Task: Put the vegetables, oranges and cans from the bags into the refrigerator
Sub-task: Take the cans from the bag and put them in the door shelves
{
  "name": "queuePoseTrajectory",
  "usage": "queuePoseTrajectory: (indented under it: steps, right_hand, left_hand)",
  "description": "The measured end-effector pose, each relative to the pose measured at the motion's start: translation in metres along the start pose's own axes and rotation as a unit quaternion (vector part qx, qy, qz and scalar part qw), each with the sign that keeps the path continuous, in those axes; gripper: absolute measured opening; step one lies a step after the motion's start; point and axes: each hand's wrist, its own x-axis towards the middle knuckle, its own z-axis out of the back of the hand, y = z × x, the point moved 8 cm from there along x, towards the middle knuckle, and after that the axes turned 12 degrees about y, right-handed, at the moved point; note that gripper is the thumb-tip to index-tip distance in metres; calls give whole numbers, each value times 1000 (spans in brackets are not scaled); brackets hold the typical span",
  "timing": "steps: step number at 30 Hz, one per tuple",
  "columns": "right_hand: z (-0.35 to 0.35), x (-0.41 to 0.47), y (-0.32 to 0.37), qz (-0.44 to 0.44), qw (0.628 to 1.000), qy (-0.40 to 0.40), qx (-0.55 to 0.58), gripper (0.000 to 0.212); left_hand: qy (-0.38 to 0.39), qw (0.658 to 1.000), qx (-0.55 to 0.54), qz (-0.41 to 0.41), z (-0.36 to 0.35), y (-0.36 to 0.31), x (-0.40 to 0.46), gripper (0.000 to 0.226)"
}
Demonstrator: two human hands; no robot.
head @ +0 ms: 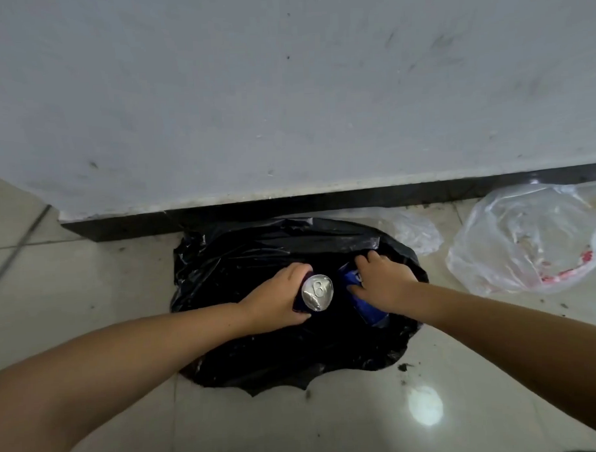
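A black plastic bag [260, 349] lies spread on the tiled floor against the wall. My left hand [275, 301] grips an upright dark can [316, 291] whose silver top faces the camera, over the middle of the bag. My right hand [381, 278] grips a blue can [363, 301] that lies tilted in the bag, partly hidden under my fingers. The refrigerator is not in view.
A clear plastic bag [526, 238] with red print lies on the floor at the right. A smaller clear bag [415, 233] sits behind the black one. A grey wall [285, 91] with a dark skirting [322, 199] closes off the far side. Dirt specks dot the tiles.
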Motion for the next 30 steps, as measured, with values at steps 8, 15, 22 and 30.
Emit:
queuePoseTrajectory:
  steps: [8, 15, 22, 30]
  right_hand:
    - [-31, 9, 15, -15, 998, 40, 38, 97]
    - [-13, -24, 21, 96, 949, -77, 289, 88]
    - [-12, -31, 15, 109, 922, -99, 359, 76]
    - [-18, -9, 21, 92, 880, -47, 464, 75]
  left_hand:
    - [-12, 992, -86, 86, 8, 34, -34, 84]
    - [-10, 988, -105, 112, 7, 44, -26, 96]
    - [-65, 974, -180, 118, 0, 35, -18, 78]
    - [-90, 955, -241, 150, 4, 38, -14, 75]
